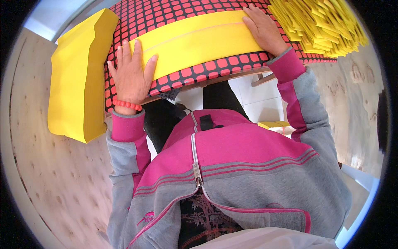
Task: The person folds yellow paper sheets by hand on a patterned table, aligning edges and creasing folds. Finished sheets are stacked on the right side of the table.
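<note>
A long strip of folded yellow paper (195,43) lies flat across the table, with a lengthwise line along its upper part. My left hand (132,72) rests at the strip's left end, fingers spread, a red bead bracelet at the wrist. At the opposite end my right hand (263,31) lies with its fingers stretched over the paper's edge. Neither hand grips anything. To the left of my left hand stands a thick stack of yellow paper (74,74), reaching past the table's edge.
The table wears a black cover with red squares (182,12). A heap of folded yellow pieces (321,27) fills the far right corner. Wooden boards (62,178) flank me on both sides. Below the table edge, a yellow item (273,124) sits near the tiled floor.
</note>
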`<state>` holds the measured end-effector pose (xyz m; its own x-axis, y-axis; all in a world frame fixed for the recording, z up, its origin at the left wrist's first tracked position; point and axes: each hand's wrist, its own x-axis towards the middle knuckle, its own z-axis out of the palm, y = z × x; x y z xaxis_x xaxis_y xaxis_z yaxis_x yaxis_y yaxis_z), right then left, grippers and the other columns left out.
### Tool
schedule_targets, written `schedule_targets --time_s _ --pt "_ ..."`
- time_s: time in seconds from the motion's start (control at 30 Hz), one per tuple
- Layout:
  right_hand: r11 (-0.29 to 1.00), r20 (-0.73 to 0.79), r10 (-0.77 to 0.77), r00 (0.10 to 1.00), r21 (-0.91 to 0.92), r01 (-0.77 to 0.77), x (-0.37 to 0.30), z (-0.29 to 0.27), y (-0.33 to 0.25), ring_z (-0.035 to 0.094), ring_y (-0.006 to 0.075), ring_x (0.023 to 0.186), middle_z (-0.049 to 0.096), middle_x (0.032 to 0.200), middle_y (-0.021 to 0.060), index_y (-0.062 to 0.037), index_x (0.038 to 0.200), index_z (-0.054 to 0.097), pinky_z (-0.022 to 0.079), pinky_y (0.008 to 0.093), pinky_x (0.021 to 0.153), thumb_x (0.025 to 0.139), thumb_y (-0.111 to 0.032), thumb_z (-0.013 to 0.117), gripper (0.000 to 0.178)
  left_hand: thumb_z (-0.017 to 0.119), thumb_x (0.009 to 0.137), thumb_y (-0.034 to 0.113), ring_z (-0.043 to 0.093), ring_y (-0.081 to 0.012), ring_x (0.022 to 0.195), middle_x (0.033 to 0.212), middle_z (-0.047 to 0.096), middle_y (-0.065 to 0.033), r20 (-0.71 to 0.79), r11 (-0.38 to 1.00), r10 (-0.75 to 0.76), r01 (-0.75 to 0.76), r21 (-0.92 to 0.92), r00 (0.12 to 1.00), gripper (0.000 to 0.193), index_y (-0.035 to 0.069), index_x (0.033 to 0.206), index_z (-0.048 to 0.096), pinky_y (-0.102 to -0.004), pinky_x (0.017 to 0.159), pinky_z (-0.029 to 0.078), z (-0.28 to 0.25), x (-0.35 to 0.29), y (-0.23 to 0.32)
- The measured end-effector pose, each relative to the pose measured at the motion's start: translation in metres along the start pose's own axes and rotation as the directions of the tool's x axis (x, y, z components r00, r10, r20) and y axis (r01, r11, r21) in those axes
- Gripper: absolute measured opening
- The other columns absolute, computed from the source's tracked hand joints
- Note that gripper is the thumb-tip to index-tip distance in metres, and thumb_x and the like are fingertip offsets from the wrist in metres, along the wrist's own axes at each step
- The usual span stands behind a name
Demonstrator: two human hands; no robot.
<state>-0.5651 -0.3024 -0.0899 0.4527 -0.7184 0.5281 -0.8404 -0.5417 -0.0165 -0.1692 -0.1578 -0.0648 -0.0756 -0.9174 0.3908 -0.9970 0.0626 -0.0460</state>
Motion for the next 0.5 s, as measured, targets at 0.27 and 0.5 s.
schedule_targets --time_s 0.27,0.5 --pt "0.992 0.016 -0.085 0.996 -0.087 0.086 -0.002 -0.004 0.003 0.045 0.0381 0.141 0.054 0.146 0.0229 0.0009 0.14 0.056 0.037 0.0452 0.115 0.106 -0.027 0.047 0.045 0.055 0.099 0.048 0.039 -0.0379 0.144 0.153 0.045 -0.0208 -0.218 0.973 0.194 -0.215 -0.078 0.956 0.059 0.01 0.144 0.052 -0.07 0.112 0.027 0.001 0.044 0.096" --pt "0.999 -0.053 -0.041 0.998 -0.012 0.04 0.001 0.007 0.001 0.051 0.0366 0.137 0.057 0.144 0.019 -0.0044 0.133 0.06 0.044 0.0506 0.107 0.104 -0.029 0.045 0.041 0.051 0.098 0.059 0.042 -0.0359 0.144 0.153 0.047 -0.0211 -0.139 0.945 0.203 -0.231 -0.231 0.969 0.068 0.01 0.144 0.053 -0.0639 0.115 0.028 0.023 0.056 0.153"
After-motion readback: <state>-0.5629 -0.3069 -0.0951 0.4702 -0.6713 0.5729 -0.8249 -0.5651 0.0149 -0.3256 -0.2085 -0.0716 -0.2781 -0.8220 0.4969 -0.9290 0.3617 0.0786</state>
